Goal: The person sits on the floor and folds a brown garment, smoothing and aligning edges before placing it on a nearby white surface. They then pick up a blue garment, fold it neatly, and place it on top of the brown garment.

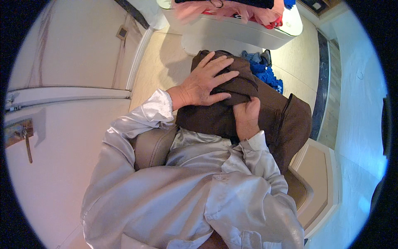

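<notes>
A dark brown cloth garment (203,118), with darker edging along its folds, lies bunched across my lap and spills over to the right. My left hand (203,81) rests palm down on its upper part, fingers spread, holding nothing. Closer to me, my right hand (247,118) has its thumb on top of the cloth while its fingers disappear beneath a fold, gripping the garment there. Both my forearms are in shiny silver-grey sleeves.
Ahead stands a white bench-like piece (248,31) with pink tulle (195,12) and red cloth on it. Blue clothing (267,74) lies on the floor before it. A taupe padded chair (153,147) is under me. At left is a white door with a handle (28,143).
</notes>
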The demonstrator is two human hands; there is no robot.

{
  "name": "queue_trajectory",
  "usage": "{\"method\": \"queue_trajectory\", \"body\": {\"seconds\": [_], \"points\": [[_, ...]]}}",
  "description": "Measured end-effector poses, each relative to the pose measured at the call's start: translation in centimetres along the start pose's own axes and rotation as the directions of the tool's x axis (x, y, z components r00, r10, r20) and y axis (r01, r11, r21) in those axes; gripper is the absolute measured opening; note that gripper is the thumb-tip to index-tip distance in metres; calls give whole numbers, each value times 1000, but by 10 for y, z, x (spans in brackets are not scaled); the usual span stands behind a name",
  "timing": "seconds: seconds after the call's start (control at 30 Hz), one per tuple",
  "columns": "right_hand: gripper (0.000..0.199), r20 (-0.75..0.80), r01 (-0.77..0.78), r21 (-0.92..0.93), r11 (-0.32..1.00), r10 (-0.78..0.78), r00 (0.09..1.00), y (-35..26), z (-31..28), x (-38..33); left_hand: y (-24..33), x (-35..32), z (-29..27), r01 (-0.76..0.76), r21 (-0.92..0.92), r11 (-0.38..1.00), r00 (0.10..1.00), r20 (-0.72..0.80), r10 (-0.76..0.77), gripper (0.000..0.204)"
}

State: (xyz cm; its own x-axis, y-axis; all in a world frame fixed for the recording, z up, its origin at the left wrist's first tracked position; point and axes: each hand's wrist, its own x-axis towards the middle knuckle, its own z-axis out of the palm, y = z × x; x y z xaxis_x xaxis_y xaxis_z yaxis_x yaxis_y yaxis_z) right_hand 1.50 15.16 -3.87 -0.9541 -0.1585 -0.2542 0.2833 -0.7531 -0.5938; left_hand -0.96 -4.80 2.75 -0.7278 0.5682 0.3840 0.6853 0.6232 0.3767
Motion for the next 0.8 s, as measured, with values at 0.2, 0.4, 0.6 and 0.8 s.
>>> {"method": "queue_trajectory", "body": {"seconds": [0.2, 0.4, 0.6, 0.8], "points": [[38, -131, -25, -628, 778, -74, 989, -20, -14, -20, -52, -29, 8, 502, -296, 813, 814, -156, -560, 53], [38, -184, -174, -697, 695, 61, 981, -34, -19, -19, -83, -85, 28, 787, -576, -222, 355, 716, -600, 58], [40, -174, -202, -491, 847, 132, 976, -30, 14, -26, -60, -87, 28, 531, -730, -431, 549, 683, -481, 53], [43, -143, -148, -670, 727, 69, 987, -25, 5, -27, -78, -104, -2, 506, -799, -325, 675, 601, -428, 58]]}}
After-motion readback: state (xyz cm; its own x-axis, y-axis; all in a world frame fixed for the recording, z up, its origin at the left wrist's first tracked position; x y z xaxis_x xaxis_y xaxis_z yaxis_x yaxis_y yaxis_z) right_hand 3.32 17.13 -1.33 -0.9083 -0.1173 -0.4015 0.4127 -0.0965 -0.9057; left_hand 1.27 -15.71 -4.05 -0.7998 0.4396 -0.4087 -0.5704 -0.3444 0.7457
